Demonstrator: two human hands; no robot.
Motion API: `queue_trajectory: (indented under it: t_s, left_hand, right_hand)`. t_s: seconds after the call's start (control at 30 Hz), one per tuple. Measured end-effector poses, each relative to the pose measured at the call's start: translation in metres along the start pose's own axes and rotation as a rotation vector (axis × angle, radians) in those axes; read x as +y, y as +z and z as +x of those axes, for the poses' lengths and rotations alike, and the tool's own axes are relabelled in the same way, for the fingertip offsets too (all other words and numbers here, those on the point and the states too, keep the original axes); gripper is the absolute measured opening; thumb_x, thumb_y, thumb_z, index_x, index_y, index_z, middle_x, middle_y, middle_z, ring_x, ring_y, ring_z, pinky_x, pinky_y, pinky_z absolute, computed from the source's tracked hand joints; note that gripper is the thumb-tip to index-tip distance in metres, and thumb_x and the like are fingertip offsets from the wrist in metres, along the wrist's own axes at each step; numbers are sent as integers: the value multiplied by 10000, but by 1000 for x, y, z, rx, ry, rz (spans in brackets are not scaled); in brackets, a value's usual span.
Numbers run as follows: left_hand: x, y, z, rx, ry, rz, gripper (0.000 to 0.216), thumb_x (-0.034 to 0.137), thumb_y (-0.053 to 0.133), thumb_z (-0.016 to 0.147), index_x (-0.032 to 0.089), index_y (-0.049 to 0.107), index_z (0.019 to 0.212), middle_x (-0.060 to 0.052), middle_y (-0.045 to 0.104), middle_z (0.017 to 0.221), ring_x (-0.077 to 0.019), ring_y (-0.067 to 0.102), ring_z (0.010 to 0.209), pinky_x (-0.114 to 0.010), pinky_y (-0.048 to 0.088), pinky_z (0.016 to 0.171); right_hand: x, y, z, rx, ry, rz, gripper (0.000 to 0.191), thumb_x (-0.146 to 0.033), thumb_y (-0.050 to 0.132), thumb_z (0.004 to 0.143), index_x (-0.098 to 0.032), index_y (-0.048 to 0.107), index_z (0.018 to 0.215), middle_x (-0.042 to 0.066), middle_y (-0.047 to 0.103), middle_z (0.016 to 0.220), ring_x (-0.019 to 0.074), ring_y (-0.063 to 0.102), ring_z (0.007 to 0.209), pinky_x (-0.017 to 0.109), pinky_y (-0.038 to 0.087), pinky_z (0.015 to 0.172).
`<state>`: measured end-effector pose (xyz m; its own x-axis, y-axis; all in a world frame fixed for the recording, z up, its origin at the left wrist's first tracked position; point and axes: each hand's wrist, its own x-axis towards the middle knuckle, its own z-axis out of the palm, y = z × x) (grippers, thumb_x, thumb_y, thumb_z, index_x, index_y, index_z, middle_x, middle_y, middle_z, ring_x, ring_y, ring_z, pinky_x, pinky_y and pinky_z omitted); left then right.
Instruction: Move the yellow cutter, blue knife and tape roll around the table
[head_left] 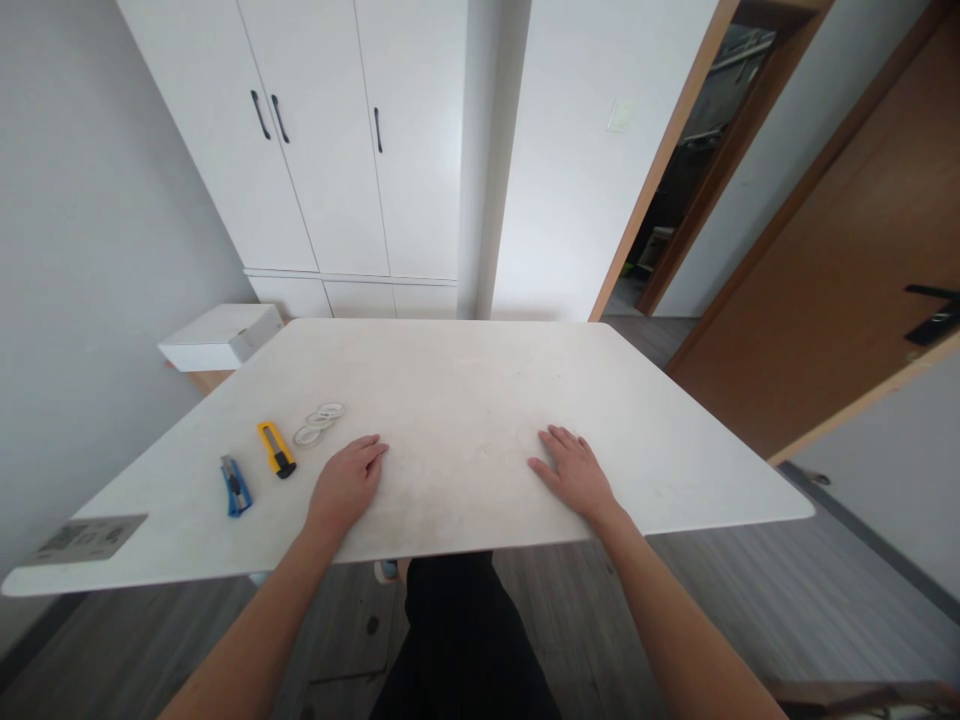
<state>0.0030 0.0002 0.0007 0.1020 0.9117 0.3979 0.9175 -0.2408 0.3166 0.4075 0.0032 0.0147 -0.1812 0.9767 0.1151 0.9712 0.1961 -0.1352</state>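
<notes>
At the near edge of a white table (435,380), two bare hands rest palm down on the pale top. The left hand (347,482) lies toward the left edge, its fingers close together and slightly bent, the thumb just beside them. The right hand (576,475) lies flatter, nearer the right edge, with fingers a little spread and the thumb held apart. The two hands are well apart, with bare tabletop between them.

The top has rounded corners, faint greyish smudges and a few small dark specks. Near the left hand, toward the left edge, sit thin whitish rings (321,417), overlapping in a slanted row. Just beside them a yellow box cutter (277,450) lies flat, a grey strip along its middle and a black end turned toward the near edge. Farther left, a blue box cutter (235,487) shows a silvery tip toward the far edge and a dark slider. A grey printed label (84,539), its lettering too blurred to read, lies flat at the near left corner.

Beyond the far left corner stands a white box (221,338); behind it rises a white cupboard (322,150) with black handles.
</notes>
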Motion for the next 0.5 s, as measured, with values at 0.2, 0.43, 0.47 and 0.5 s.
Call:
queue_trajectory:
  t_s: [0.2,0.43,0.47,0.5]
  left_hand:
    - [0,0,0,-6,2,-5,403,321,396,925,204,744,1091,-80,697,1253,-234,641,1167,-403,480,1069]
    - [1,0,1,4,7,-5,386,304,410,927,202,744,1090,-84,702,1242,-234,650,1147,-401,489,1059]
    - [1,0,1,5,7,-5,384,297,410,928,199,745,1089,-86,703,1239,-235,650,1147,-402,488,1059]
    - [2,0,1,7,8,-5,384,289,410,929,193,745,1089,-90,704,1236,-236,649,1147,-403,487,1061]
  right_hand:
    - [-1,-1,0,-2,1,1,667,-574,367,985,-139,472,1480,148,394,1572,289,332,1458,483,210,1193]
    - [-2,-1,0,18,16,11,623,-534,423,977,-144,496,1457,154,416,1557,298,344,1451,504,226,1185]
    - [-4,-2,3,25,30,13,599,-514,444,973,-142,519,1436,164,435,1542,305,359,1441,513,241,1177]
    - [-7,-3,7,27,41,18,565,-485,462,968,-136,550,1404,175,463,1518,310,385,1423,512,265,1166]
